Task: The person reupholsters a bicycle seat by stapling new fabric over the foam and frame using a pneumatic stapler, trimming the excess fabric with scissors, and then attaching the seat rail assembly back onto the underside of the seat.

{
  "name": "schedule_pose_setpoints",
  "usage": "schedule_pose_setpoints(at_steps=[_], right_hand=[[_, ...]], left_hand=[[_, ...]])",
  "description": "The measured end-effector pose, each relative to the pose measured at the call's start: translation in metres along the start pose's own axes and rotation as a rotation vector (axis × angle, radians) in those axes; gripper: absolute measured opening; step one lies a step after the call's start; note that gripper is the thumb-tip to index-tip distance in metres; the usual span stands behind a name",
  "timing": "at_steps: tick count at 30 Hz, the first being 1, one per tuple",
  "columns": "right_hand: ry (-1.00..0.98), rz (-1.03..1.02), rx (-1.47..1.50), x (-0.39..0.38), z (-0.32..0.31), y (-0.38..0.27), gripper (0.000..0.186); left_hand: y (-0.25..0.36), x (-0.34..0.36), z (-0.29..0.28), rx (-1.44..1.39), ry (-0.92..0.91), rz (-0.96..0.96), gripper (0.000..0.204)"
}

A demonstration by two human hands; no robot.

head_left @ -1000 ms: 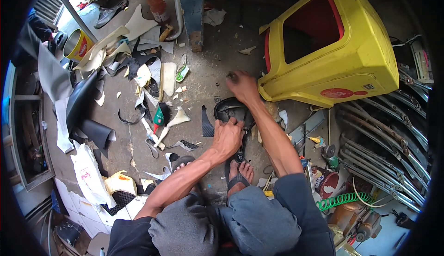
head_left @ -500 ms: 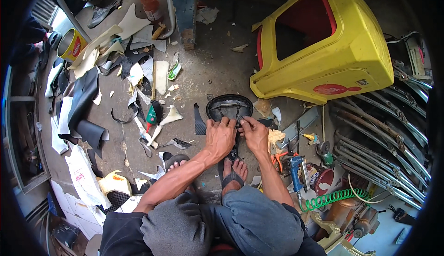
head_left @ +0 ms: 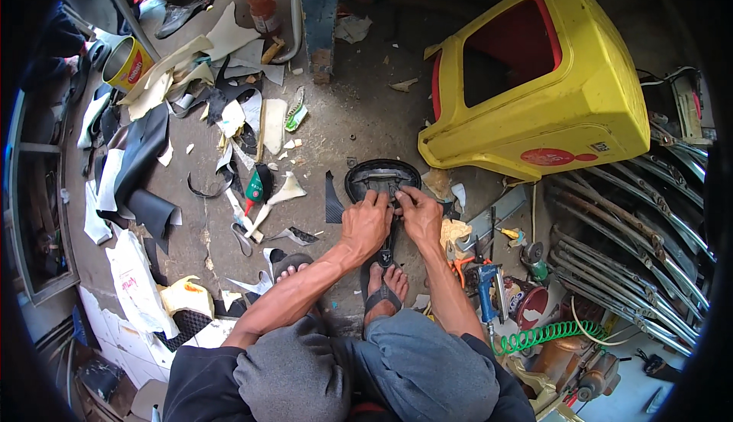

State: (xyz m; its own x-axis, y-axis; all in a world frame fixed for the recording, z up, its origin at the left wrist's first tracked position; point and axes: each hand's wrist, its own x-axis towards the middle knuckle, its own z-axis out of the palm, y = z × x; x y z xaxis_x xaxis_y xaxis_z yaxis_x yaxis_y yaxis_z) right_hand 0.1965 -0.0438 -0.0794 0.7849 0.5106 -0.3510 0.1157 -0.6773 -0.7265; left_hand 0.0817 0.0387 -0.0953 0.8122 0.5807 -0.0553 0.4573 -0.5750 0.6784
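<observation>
A black bicycle saddle [head_left: 379,168] lies upside down on the floor between my feet, wide end away from me. Its nose points back toward my right foot [head_left: 383,288], which wears a dark sandal. My left hand [head_left: 365,223] is closed on the saddle's left side, its fingers bent over the hollow underside. From the right, my right hand [head_left: 420,220] grips the saddle's edge with thumb and fingers pressed together. Whether a small piece sits between those fingertips is hidden. A dark textured scrap [head_left: 333,199] rests just left of the saddle.
Offcuts [head_left: 149,208] and a green glue bottle [head_left: 259,184] lie on the left. A yellow plastic shell [head_left: 565,101] stands at far right, above stacked metal tubes [head_left: 618,231]. Near my right arm are a blue air stapler [head_left: 487,288], an orange-handled tool [head_left: 459,269] and a green coiled hose [head_left: 550,336].
The whole view has shifted slightly, so the scene sits a little lower and further right. Both hands stay at the saddle, with the fingers shifting slightly on it.
</observation>
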Motion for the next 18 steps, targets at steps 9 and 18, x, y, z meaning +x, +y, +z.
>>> schedule_pose_setpoints(at_steps=[9,18], right_hand=[[-0.027,0.01,-0.006,0.0045,-0.0019,0.0045,0.029],[0.075,0.107,0.021,0.0057,0.0071,0.0079,0.03]], left_hand=[[0.0012,0.0058,0.0001,-0.051,-0.003,-0.063,0.026],[0.0048,0.0079,0.0014,0.01,-0.05,-0.041,0.023]])
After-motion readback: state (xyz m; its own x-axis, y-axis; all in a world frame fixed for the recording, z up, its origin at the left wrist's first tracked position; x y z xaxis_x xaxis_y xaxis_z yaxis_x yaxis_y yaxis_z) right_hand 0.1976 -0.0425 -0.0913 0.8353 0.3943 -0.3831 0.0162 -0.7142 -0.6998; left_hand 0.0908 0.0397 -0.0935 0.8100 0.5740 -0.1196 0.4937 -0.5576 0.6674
